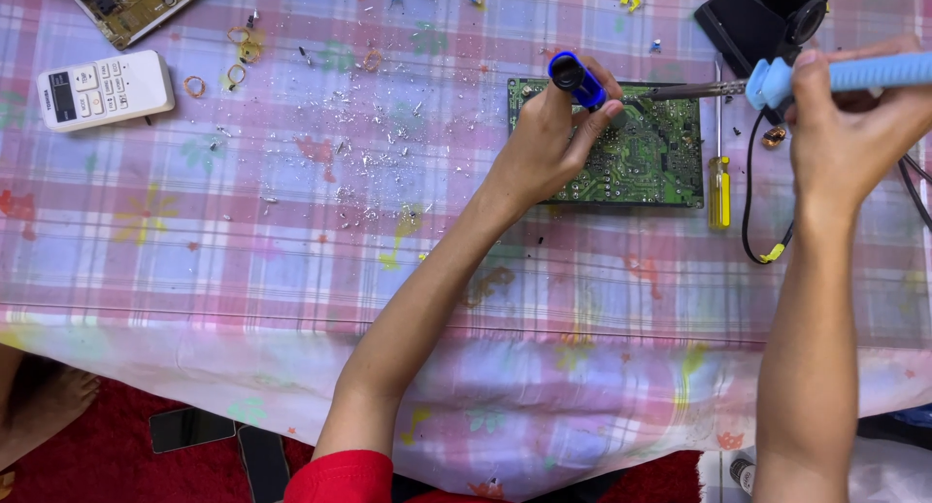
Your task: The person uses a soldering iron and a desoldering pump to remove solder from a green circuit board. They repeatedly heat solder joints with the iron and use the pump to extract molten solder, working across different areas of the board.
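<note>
Head view: hands [551,144] over green board [650,158]

A circuit board [641,153] lies on the table [291,251], right of centre. A screwdriver [718,187] lies just beside its right edge. A remote control [105,89] sits well apart at far left, another board [131,3] behind it.

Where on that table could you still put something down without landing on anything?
The near cloth below the remote lies bare. Solder bits litter the middle. It is crowded around the circuit board, where left hand, right hand, screwdriver and cable meet.
</note>
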